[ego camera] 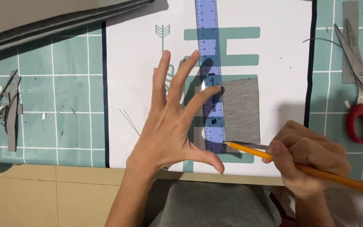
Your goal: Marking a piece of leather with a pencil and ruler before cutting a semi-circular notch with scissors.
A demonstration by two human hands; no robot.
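Ruler (210, 80) runs near-to-far along the left edge of the grey fabric square (241, 110), left hand (171, 126) splayed with fingertips pinning it, right hand (305, 162) clamped on the pencil (337, 178), tip at the ruler's near end, fabric's near-left corner.

Two bare hands, left hand (169, 126) and right hand (305, 162), no gloves, rings, watch or bracelets visible. Forearms bare, no sleeves in view. Nails short, unpainted. Lap in grey fabric at bottom edge.
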